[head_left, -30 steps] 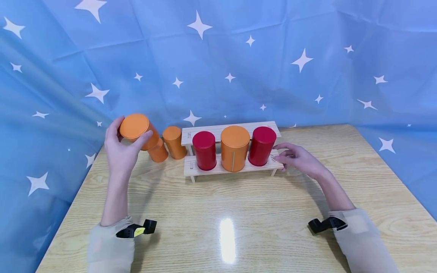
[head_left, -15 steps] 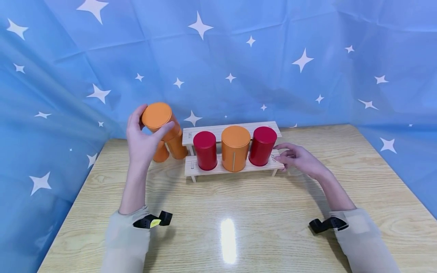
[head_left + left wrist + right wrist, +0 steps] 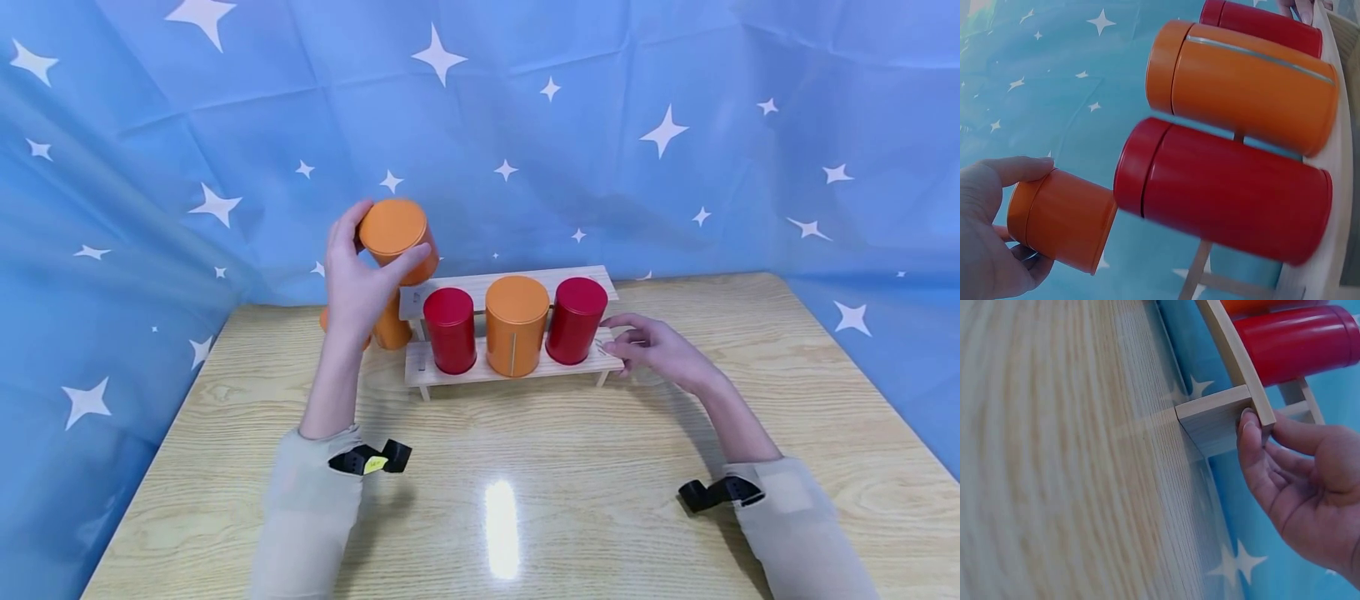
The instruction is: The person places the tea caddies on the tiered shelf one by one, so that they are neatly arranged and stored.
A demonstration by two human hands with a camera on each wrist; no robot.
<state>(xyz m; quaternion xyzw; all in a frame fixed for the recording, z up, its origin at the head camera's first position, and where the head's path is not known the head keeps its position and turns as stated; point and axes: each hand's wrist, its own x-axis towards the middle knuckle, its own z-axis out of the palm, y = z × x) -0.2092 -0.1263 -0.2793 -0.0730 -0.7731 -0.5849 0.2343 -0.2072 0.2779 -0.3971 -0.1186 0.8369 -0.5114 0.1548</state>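
My left hand (image 3: 360,279) grips an orange lidded canister (image 3: 401,233) by its sides, thumb on one side and fingers on the other. It is raised in front of the left end of the rack's upper shelf. On the lower shelf of the two-tier wooden rack (image 3: 510,283) stand a red canister (image 3: 450,332), a taller orange canister (image 3: 516,327) and another red canister (image 3: 576,322). At the right end of that lower shelf, my right hand (image 3: 660,354) pinches the board's end (image 3: 1264,415) between thumb and fingers.
Behind my left hand, an orange canister (image 3: 392,327) stands on the wooden table (image 3: 570,483) left of the rack. A further orange canister (image 3: 324,319) is mostly hidden by that hand. A blue star-patterned cloth (image 3: 480,125) hangs behind the table.
My left hand has carried the orange canister up and to the right, from over the table's left side to the rack's upper-left end. My right hand has stayed on the rack.
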